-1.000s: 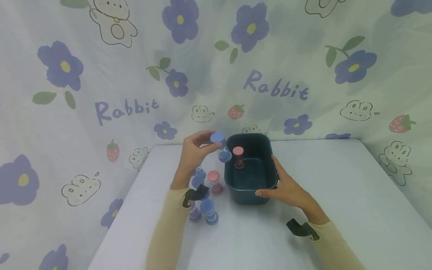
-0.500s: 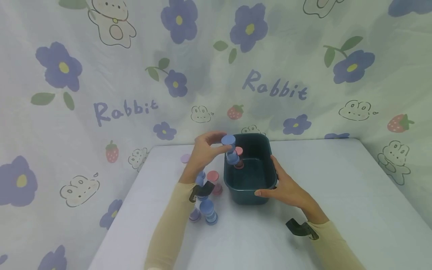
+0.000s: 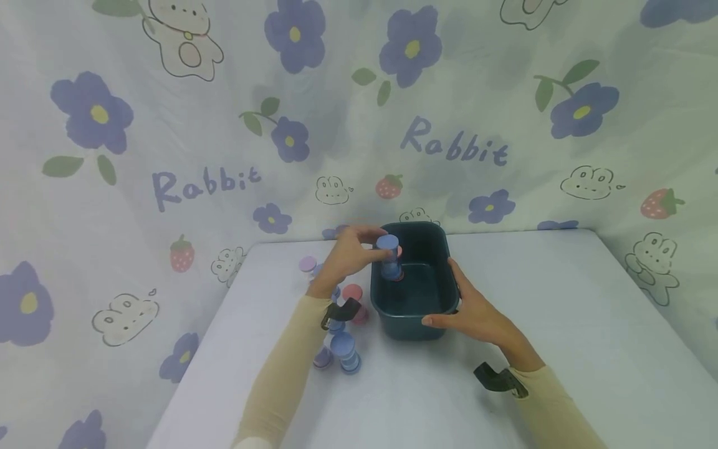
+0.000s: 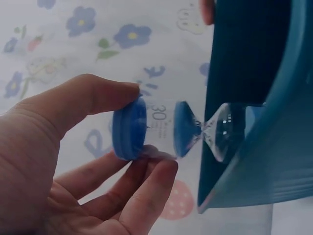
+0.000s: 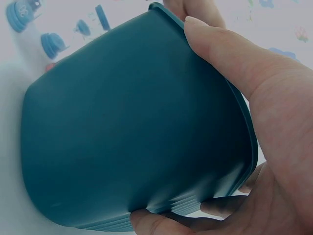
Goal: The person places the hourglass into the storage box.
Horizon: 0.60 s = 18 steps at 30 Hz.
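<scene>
My left hand [image 3: 350, 254] pinches a blue hourglass [image 3: 391, 269] by its upper end. In the left wrist view the thumb and fingers hold its blue cap [image 4: 129, 128], and the lower bulb reaches past the rim of a dark teal plastic bin [image 3: 414, 327]. My right hand [image 3: 478, 313] grips the near right corner of the bin, thumb at the rim and fingers along the ribbed side [image 5: 181, 205]. Inside stands a pink hourglass [image 3: 399, 251], mostly hidden behind the blue one.
Left of the bin, several hourglasses stand on the white table [image 3: 561, 349]: a pink one [image 3: 352, 292], a blue one [image 3: 343, 345] in front, and a lilac-topped one [image 3: 307, 264] farther back. The left forearm hides some. A patterned cloth [image 3: 336, 93] hangs behind the table.
My left hand has carried the blue hourglass rightward from beside the bin and lowered it over the bin's left part. The right hand keeps its grip on the bin.
</scene>
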### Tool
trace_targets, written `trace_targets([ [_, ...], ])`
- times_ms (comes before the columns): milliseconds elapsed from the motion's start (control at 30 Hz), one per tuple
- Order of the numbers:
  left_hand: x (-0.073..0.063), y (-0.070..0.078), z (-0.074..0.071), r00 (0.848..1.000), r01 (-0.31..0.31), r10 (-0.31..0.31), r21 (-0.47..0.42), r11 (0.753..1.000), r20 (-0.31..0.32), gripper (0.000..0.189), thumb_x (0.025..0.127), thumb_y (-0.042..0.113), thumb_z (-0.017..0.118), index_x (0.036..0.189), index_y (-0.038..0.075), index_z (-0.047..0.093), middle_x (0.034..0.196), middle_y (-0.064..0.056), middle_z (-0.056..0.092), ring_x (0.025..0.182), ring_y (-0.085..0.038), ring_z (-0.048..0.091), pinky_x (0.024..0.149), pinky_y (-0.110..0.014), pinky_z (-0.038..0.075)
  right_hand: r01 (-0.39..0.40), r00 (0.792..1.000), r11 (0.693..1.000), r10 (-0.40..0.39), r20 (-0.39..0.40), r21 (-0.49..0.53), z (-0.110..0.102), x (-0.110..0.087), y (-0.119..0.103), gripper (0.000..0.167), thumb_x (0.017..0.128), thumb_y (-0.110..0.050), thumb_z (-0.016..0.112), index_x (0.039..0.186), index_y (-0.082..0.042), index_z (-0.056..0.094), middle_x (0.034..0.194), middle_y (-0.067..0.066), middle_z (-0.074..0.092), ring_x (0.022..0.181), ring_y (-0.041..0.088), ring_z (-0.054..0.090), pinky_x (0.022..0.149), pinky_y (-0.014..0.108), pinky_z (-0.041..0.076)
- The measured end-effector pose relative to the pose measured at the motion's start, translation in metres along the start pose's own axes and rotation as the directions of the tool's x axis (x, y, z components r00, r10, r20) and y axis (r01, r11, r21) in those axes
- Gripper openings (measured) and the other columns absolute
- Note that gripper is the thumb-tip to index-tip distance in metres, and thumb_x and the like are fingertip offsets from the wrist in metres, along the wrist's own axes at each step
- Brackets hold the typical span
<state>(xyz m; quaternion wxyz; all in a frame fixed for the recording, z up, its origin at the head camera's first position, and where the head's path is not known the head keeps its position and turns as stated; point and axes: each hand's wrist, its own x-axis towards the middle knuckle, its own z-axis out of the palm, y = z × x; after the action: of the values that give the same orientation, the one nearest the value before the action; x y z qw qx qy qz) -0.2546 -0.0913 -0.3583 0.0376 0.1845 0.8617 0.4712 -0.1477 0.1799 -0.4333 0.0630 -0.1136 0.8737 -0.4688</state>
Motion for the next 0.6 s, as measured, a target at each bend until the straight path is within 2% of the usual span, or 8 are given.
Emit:
trace_targets([
  [200, 0.007, -0.005, 0.003, 0.998, 0.043, -0.047, 0.082, 0.996, 0.038, 0.051, 0.083, 0.029, 0.085, 0.128, 0.012, 0.070, 0.123, -0.007, 0.074, 0.116, -0.026, 0.066, 0.103, -0.048, 0.055, 0.006, 1.000, 1.000, -0.006, 0.001, 0.001, 0.000, 0.000, 0.000, 0.132, 0.077, -0.052, 0.087, 0.167, -0.019, -0.005, 0.174, 0.018, 0.010, 0.155, 0.051, 0.024, 0.114, 0.074, 0.036],
  [467, 0.011, -0.006, 0.006, 0.995, 0.057, -0.071, 0.180, 0.982, 0.072, 0.051, 0.083, 0.029, 0.084, 0.128, 0.009, 0.070, 0.122, -0.010, 0.074, 0.113, -0.028, 0.068, 0.099, -0.046, 0.059, 0.006, 1.000, 1.000, -0.006, -0.002, 0.009, 0.001, 0.000, 0.002, 0.131, 0.077, -0.052, 0.087, 0.167, -0.020, -0.003, 0.175, 0.017, 0.010, 0.154, 0.051, 0.026, 0.114, 0.073, 0.036],
  [600, 0.014, -0.007, 0.008, 0.994, 0.037, -0.060, 0.230, 0.973, 0.091, 0.048, 0.083, 0.026, 0.084, 0.126, 0.008, 0.071, 0.121, -0.010, 0.074, 0.113, -0.027, 0.068, 0.099, -0.046, 0.060, 0.011, 1.000, 1.000, -0.011, -0.001, 0.004, 0.001, 0.000, 0.001, 0.131, 0.077, -0.051, 0.087, 0.167, -0.019, -0.003, 0.174, 0.017, 0.011, 0.154, 0.051, 0.026, 0.114, 0.074, 0.036],
])
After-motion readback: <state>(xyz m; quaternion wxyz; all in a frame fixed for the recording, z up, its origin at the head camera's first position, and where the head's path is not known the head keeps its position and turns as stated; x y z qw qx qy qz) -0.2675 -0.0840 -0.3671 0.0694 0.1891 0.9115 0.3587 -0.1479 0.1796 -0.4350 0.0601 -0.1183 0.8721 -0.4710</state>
